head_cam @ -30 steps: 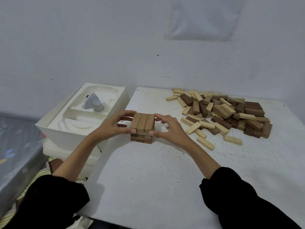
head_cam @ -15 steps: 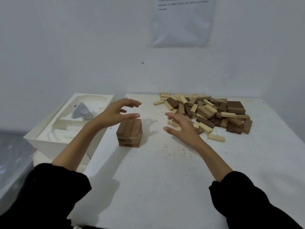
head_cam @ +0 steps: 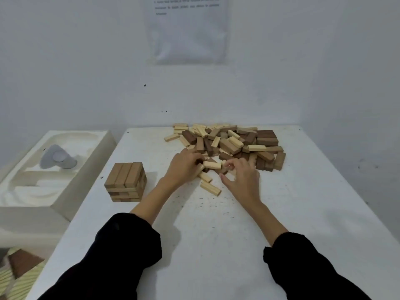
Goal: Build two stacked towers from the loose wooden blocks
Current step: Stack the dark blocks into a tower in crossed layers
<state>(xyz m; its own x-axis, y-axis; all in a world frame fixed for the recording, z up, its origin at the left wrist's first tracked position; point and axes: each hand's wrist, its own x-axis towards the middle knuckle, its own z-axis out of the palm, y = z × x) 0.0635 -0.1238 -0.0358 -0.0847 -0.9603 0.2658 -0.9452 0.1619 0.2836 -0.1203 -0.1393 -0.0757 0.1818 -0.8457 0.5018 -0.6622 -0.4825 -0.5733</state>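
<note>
The left hand (head_cam: 184, 167) buries its fingertips in the near edge of the block pile (head_cam: 229, 144), so its grip cannot be told. The right hand (head_cam: 241, 177) curls over something hidden. Far beyond both hands, the wall sheet (head_cam: 187, 33) is cut by the top edge, its print too small to read.
</note>
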